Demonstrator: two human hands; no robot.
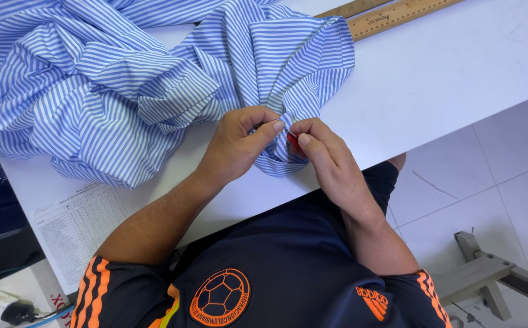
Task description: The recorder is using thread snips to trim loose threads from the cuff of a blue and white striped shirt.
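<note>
hands pinching striped cloth

the left hand (239,143) pinches a fold of the blue-and-white striped cotton shirt (124,79) heaped on the white surface (446,79). the right hand (324,152) grips a small red tool (292,141) against that fold. two wooden rulers (391,13) lie beyond.

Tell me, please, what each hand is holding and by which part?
Left hand pinches the striped shirt at its near edge; right hand grips a small red tool, mostly hidden.
</note>
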